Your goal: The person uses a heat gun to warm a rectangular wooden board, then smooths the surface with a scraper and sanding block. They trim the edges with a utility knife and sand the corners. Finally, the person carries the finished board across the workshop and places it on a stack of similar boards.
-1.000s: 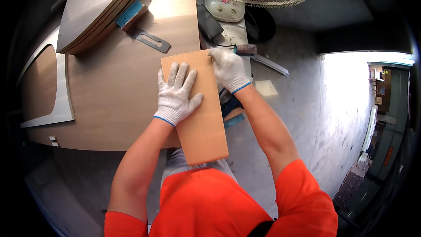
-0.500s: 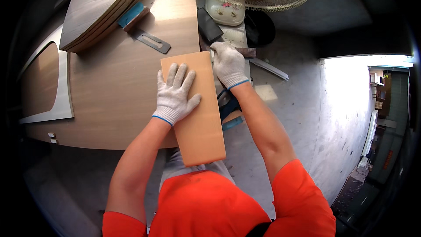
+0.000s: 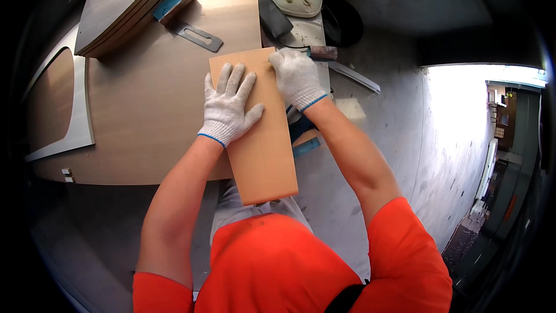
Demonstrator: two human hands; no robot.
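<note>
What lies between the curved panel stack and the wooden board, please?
A blue-and-brown block and a slotted grey plate lie there, in the head view.

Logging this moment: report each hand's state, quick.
Left hand: open, laid flat on the tan board.
Right hand: curled closed at the board's far right corner; whether holding anything, can't tell.

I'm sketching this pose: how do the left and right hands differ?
The left hand lies spread, palm down; the right hand is curled, and whether it grips anything is hidden. The left hand lies across the board's left edge; the right hand is at its upper right corner. Both wear white gloves with blue cuff edges.
</note>
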